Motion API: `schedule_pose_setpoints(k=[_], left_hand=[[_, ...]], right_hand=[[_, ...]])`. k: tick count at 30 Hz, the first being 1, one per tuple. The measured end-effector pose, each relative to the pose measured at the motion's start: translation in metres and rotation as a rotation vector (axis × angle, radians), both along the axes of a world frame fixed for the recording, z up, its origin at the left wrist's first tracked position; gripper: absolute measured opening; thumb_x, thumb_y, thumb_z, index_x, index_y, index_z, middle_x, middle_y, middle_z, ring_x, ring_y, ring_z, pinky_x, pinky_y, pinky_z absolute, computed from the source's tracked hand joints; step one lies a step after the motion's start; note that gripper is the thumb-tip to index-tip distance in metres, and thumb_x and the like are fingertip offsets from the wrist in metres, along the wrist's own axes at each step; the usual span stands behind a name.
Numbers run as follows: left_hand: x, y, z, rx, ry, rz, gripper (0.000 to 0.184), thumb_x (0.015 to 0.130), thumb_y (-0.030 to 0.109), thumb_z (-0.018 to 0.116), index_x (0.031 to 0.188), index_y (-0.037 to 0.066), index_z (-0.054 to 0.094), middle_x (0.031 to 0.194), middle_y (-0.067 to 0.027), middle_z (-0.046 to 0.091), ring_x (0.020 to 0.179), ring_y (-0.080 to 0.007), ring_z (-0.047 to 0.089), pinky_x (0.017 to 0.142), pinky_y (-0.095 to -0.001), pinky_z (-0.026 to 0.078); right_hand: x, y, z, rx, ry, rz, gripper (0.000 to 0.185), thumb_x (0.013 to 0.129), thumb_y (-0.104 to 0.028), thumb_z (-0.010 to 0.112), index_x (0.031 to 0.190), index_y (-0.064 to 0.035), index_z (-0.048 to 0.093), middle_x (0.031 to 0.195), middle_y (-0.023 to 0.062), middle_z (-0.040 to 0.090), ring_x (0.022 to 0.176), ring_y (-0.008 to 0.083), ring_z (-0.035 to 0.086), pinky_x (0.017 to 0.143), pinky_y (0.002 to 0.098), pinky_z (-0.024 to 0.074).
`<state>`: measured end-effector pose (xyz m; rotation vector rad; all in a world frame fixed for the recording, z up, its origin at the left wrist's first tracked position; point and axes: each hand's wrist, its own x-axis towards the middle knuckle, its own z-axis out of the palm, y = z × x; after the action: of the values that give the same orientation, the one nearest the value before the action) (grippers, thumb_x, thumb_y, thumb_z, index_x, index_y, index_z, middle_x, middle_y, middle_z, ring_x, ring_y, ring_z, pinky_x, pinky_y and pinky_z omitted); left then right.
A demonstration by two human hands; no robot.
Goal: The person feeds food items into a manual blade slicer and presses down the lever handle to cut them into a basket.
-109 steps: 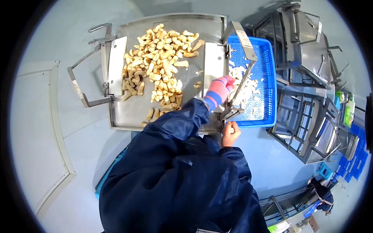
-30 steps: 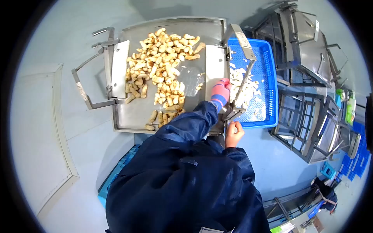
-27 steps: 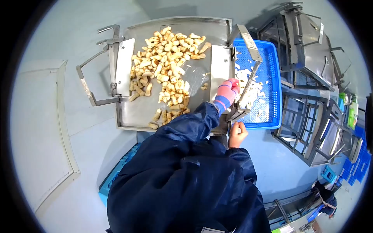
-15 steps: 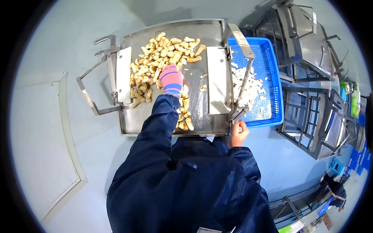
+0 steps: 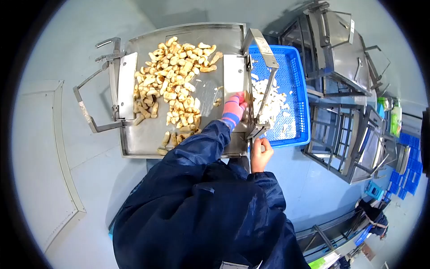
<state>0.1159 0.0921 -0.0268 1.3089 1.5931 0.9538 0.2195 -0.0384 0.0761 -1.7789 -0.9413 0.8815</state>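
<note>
My left hand [image 5: 234,107], in a pink and blue striped glove, is closed at the lower part of the right white board [image 5: 234,74]. A brownish mushroom shows partly at its fingers, beside the blade edge; most of it is hidden. My bare right hand [image 5: 260,154] is closed round the near end of the metal cutter lever [image 5: 267,87]. To the left, a heap of pale brown mushrooms [image 5: 172,71] covers much of the steel tray table [image 5: 210,33]. White cut slices [image 5: 271,101] lie in the blue basket [image 5: 293,58] beyond the cutter.
A second cutter [image 5: 92,110] with its own white board [image 5: 127,85] is fixed at the tray's left side. Steel racks [image 5: 342,134] and another steel table [image 5: 349,49] stand to the right. Small mushroom scraps [image 5: 217,102] lie on the tray.
My left hand has gone from the mushroom heap to the right white board, bringing a mushroom along. The right hand stays at the lever's end. The whole view has shifted slightly.
</note>
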Motion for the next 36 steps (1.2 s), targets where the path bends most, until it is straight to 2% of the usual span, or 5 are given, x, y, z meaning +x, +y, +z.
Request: schedule_pose_setpoints(k=[8,13,16,21,36], left_hand=[[0.006,0.001,-0.011,-0.091,-0.075,-0.001,0.037,0.079,0.006,0.062,0.115,0.012,0.056,0.079,-0.0103,0.062,0.073,-0.0256,0.06,0.068,-0.0352,0.048],[-0.004,0.004,0.021,-0.097,-0.019,-0.063,0.037,0.076,0.008,0.063,0.113,0.011,0.057,0.082,-0.0116,0.064,0.075,-0.0264,0.06,0.069,-0.0357,0.048],[0.001,0.008,0.0,-0.084,0.003,-0.088,0.037,0.076,0.008,0.064,0.113,0.01,0.057,0.082,-0.0119,0.064,0.075,-0.0266,0.061,0.069,-0.0361,0.048],[-0.002,0.006,0.01,-0.045,-0.067,-0.077,0.035,0.076,0.009,0.066,0.11,0.009,0.059,0.086,-0.0122,0.065,0.077,-0.0287,0.061,0.07,-0.0369,0.048],[0.006,0.009,0.002,-0.035,0.049,-0.097,0.033,0.076,0.006,0.059,0.109,0.005,0.059,0.093,-0.0149,0.062,0.083,-0.0306,0.06,0.073,-0.0376,0.048]], right_hand=[[0.013,-0.021,-0.061,0.006,0.062,0.076,0.019,0.08,-0.006,0.058,0.065,0.0027,0.05,0.056,0.0056,0.046,0.06,0.0089,0.04,0.055,0.029,0.0381],[-0.001,0.005,0.02,-0.024,-0.03,0.021,0.022,0.081,-0.007,0.059,0.064,0.0021,0.049,0.054,0.005,0.046,0.057,0.0079,0.038,0.05,0.0298,0.0349],[0.008,-0.016,-0.046,0.055,-0.082,0.052,0.02,0.081,-0.007,0.058,0.065,0.0025,0.049,0.054,0.0059,0.043,0.058,0.0085,0.037,0.051,0.0294,0.0351],[-0.004,0.008,0.021,-0.003,0.01,-0.017,0.023,0.081,-0.007,0.059,0.062,0.0018,0.048,0.052,0.0046,0.043,0.056,0.0079,0.036,0.05,0.0297,0.034],[0.006,-0.013,-0.036,0.013,-0.028,0.029,0.023,0.081,-0.007,0.058,0.062,0.001,0.047,0.053,0.0048,0.04,0.056,0.0087,0.036,0.049,0.0302,0.0343]])
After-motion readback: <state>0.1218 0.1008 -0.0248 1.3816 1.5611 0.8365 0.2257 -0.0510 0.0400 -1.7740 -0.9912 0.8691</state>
